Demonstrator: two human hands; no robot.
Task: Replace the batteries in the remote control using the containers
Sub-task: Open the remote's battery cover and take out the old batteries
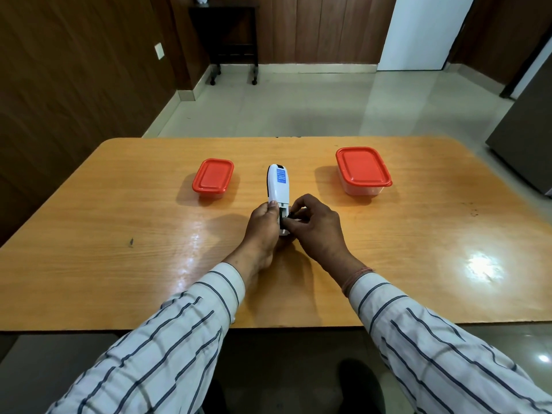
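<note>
A person sits at a wooden worktop (119, 222), the left hand (264, 222) wrapped in a closed grip around the near end of a white remote control (278, 186) held back-side up at the centre, battery compartment open. The right hand (313, 227) pinches a small dark item at that compartment, probably a battery, though it is too small to be sure. Both red-lidded containers, the small one (212, 177) far left and the larger one (363, 168) far right, are shut, so the task looks early.
</note>
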